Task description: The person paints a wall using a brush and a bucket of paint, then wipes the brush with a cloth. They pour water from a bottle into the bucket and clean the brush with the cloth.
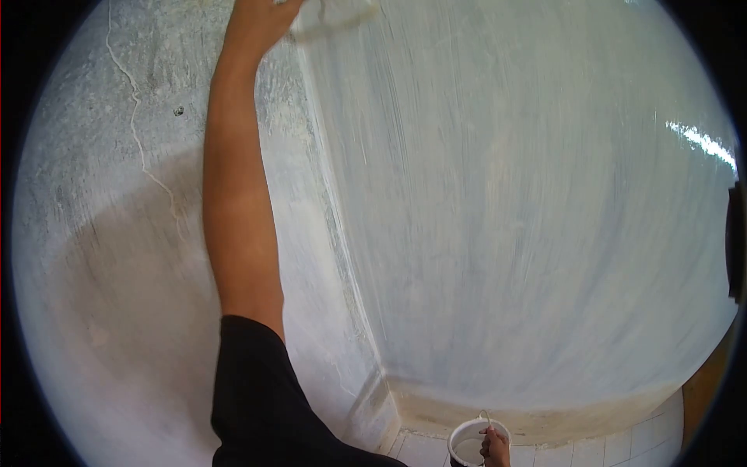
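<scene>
My left hand (264, 17) is raised at the top edge, at the end of a bare forearm and black sleeve. Its fingers are partly cut off by the frame and closed on a pale, blurred brush (338, 29), which lies against the wall near the corner line. Low in the view, my right hand (496, 446) grips the thin wire handle of a small white bucket (454, 445). Pale liquid shows inside the bucket.
A grey, patchy wall (101, 311) with a crack stands on the left. The streaked, whitish wall (506, 233) meets it at a corner. White floor tiles (587, 451) run along the bottom, and a dark object (734, 241) is at the right edge.
</scene>
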The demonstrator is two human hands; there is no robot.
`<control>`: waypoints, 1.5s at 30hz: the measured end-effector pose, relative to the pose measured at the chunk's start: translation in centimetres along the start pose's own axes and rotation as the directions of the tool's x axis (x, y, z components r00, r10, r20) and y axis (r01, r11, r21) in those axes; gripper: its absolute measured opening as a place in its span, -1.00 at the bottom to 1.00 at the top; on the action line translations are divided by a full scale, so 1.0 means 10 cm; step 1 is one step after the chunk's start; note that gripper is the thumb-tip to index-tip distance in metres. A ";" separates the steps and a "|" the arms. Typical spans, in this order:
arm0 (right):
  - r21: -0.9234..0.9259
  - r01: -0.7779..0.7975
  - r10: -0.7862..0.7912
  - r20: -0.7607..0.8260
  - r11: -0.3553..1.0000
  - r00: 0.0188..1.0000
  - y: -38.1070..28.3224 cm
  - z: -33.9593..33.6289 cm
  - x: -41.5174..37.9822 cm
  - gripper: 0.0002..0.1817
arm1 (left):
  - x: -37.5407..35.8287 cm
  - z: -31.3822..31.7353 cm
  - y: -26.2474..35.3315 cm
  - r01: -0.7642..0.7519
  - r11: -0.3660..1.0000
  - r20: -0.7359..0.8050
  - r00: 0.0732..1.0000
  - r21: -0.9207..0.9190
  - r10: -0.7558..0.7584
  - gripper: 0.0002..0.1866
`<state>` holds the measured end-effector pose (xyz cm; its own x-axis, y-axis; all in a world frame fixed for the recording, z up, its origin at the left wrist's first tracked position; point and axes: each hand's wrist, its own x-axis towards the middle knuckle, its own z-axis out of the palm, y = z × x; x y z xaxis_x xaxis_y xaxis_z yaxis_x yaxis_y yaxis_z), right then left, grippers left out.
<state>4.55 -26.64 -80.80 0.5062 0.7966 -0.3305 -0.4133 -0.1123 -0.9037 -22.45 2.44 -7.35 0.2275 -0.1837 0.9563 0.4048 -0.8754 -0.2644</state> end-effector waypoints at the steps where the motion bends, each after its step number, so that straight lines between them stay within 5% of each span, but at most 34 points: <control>1: 0.020 0.032 -0.032 0.002 0.999 0.999 -0.06 0.01 -0.07 -0.71 | 0.19 -0.01 -0.11 -0.048 0.999 -0.069 0.996 0.017 0.049 -0.83; 9: -0.007 -0.011 0.010 -0.116 1.000 0.993 0.16 -0.15 0.17 -0.76 | 0.83 0.23 -0.59 -0.118 0.988 -0.466 0.872 0.096 0.149 -0.82; 12: 0.002 -0.031 0.032 -0.120 1.000 0.992 0.11 -0.16 0.09 -0.77 | 0.74 0.47 -0.52 -0.180 0.980 -0.472 0.859 0.086 0.199 -0.82; 13: 0.003 -0.040 0.040 -0.113 0.999 0.993 0.09 -0.17 0.07 -0.77 | 0.67 0.53 -0.46 -0.089 0.991 -0.431 0.894 0.096 0.122 -0.81; 16: -0.008 -0.026 0.025 -0.097 1.000 0.995 0.10 -0.19 0.02 -0.78 | 0.39 0.73 -0.40 -0.241 0.961 -0.433 0.858 0.133 0.275 -0.81; 19: 0.013 -0.022 0.023 -0.068 1.000 0.997 0.14 -0.25 -0.03 -0.78 | -0.10 0.90 -0.26 -0.142 0.990 -0.468 0.876 -0.020 0.116 -0.80; 21: 0.025 -0.027 0.029 -0.070 0.999 0.997 0.15 -0.29 -0.07 -0.78 | -0.58 0.96 -0.21 -0.196 0.963 -0.407 0.877 0.185 0.257 -0.67; 29: -0.004 -0.009 0.009 -0.090 1.000 0.996 0.23 -0.43 0.02 -0.79 | -3.23 1.27 0.67 0.058 0.996 -0.241 0.970 0.062 -0.041 -0.59; 32: -0.037 -0.054 0.049 -0.129 0.998 0.990 0.16 -0.41 0.08 -0.80 | -4.19 1.30 1.15 0.144 0.987 -0.184 0.971 -0.074 -0.156 -0.66; 38: -0.063 0.017 -0.019 -0.037 0.998 0.999 0.07 -0.34 0.08 -0.79 | -5.53 1.04 2.02 0.333 0.942 0.031 0.943 -0.032 -0.333 -0.63; 41: -0.137 -0.053 0.052 -0.015 0.989 0.999 0.08 -0.32 0.12 -0.77 | -5.71 0.76 2.25 0.542 0.836 0.196 0.831 -0.081 -0.520 -0.61; 45: -0.153 -0.061 0.063 0.009 0.986 0.998 0.16 -0.22 0.11 -0.77 | -5.51 0.44 2.09 0.808 0.553 0.492 0.573 -0.203 -0.656 -0.62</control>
<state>6.13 -27.28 -83.18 0.4723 0.7935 -0.3839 -0.3228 -0.2496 -0.9130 -22.62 -3.72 -66.15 0.3002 0.6887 0.6600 0.2278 -0.7237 0.6515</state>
